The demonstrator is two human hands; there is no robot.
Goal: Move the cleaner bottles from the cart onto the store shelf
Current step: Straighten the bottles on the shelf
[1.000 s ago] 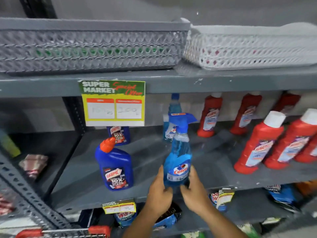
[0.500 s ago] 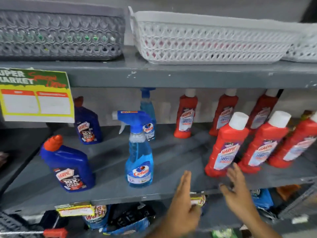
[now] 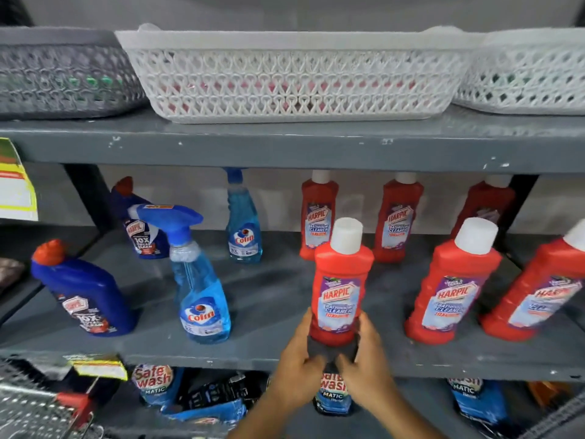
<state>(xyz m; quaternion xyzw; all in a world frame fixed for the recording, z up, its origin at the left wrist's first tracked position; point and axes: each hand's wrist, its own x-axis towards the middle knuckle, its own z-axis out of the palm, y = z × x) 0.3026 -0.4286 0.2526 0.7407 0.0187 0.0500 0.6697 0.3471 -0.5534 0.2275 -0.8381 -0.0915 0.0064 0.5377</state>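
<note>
A red Harpic bottle [image 3: 340, 280] with a white cap stands upright at the front of the grey middle shelf [image 3: 272, 356]. My left hand [image 3: 297, 365] and my right hand [image 3: 367, 359] clasp its base from either side. Left of it stand a blue Colin spray bottle [image 3: 201, 289] and a dark blue Harpic bottle [image 3: 84, 296]. More red Harpic bottles [image 3: 449, 289] stand to the right and along the back row. A second Colin bottle [image 3: 243, 223] and a second dark blue Harpic bottle [image 3: 142, 229] are at the back.
The upper shelf carries a grey basket [image 3: 60, 77] and two white baskets [image 3: 294, 77]. A wire cart [image 3: 34, 407] with a red handle shows at bottom left. Safewash pouches [image 3: 155, 384] lie on the lower shelf. A yellow price sign [image 3: 14, 185] hangs at far left.
Both hands let go of the Colin spray bottle, which now stands on the shelf. They moved right and closed on the base of a red Harpic bottle. The view has shifted right.
</note>
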